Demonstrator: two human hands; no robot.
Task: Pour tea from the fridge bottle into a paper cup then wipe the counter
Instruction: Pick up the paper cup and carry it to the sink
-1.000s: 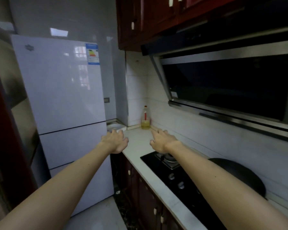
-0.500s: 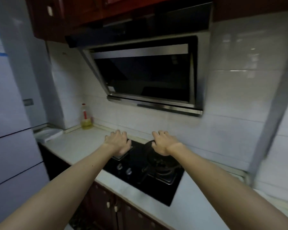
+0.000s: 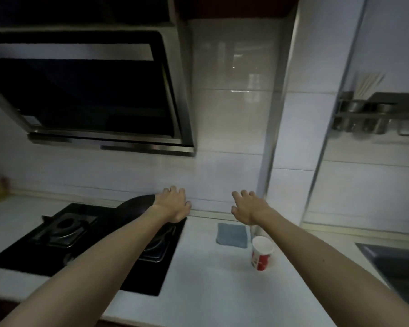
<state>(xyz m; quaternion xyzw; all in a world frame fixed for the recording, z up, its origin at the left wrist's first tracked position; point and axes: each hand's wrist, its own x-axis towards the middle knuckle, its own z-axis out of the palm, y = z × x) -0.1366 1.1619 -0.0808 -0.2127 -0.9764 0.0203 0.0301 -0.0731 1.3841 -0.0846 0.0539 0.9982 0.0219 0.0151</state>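
Observation:
A red and white paper cup (image 3: 261, 252) stands upright on the white counter (image 3: 210, 279), right of the hob. Just behind it lies a folded blue cloth (image 3: 232, 236), flat on the counter. Both my arms stretch forward in the air. My left hand (image 3: 173, 204) hovers over the hob's back right corner, fingers relaxed, holding nothing. My right hand (image 3: 247, 207) hovers above the cloth and cup, also empty with loose fingers. The fridge and the tea bottle are out of view.
A black gas hob (image 3: 64, 237) with a dark pan (image 3: 137, 206) on its far burner fills the left. A range hood (image 3: 92, 95) hangs above it. A steel sink (image 3: 397, 263) sits at the right, with a utensil rack (image 3: 364, 114) on the wall.
The view has swung right, from the fridge past the hob to the counter with the cup and cloth. Both hands stay stretched out, empty.

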